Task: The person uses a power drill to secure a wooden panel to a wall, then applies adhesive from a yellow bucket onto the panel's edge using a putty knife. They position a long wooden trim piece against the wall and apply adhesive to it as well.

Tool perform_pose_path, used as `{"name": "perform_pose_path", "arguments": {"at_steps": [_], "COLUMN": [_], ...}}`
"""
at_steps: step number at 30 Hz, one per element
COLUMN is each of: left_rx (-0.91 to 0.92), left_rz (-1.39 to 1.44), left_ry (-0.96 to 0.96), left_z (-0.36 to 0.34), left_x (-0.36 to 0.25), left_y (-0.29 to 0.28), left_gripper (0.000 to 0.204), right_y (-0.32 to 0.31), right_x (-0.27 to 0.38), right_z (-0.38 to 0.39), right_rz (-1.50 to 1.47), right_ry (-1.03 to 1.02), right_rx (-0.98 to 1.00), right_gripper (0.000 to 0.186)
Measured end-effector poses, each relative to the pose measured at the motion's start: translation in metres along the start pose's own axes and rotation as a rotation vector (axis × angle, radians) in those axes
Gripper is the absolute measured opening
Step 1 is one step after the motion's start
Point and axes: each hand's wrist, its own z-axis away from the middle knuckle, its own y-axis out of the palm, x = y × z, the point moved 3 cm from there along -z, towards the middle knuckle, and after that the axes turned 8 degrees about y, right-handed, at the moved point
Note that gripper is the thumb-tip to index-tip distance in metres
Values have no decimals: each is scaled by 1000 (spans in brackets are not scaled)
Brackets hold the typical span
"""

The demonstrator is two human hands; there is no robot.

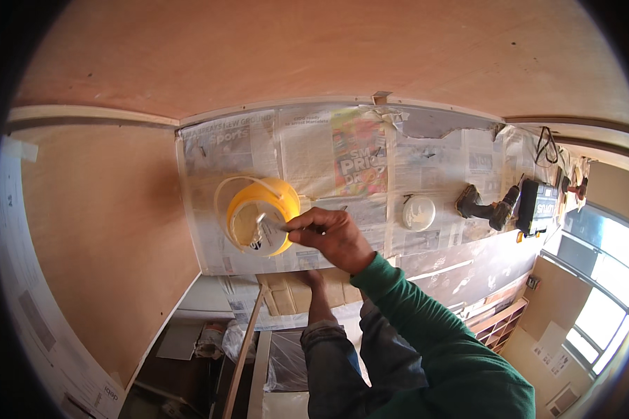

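My right hand point(332, 234), at the end of a green sleeve, pinches a small metal-looking tool point(273, 224), partly hidden by my fingers. Its exact kind is too small to make out. The tool's tip, with whitish stuff on it, is over a yellow bucket point(285, 197) holding a pale paste point(243, 222). A light-coloured bail handle point(219, 199) arches out on the bucket's left side. The bucket stands on a surface covered with taped newspaper point(307, 157). My left hand does not show.
A round white lid point(418, 213) lies right of my hand. Farther right are a cordless drill point(486, 208) and a dark case point(536, 207). Wood panels rise at the left point(112, 223) and far side point(293, 56). My bare foot point(313, 279) is below the surface's near edge, beside a wooden strip point(244, 356).
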Motion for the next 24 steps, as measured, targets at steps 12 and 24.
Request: {"name": "perform_pose_path", "arguments": {"at_steps": [12,24], "left_rx": [-3,-8], "left_rz": [96,207], "left_ry": [-133,-186], "left_z": [23,24], "left_x": [44,76], "left_y": [3,-2], "left_gripper": [62,66], "right_y": [-172,-265], "right_x": [-23,-33], "right_z": [-72,-137], "right_rz": [-579,-242], "right_ry": [-106,3], "right_rx": [-385,-549], "right_gripper": [16,17]}}
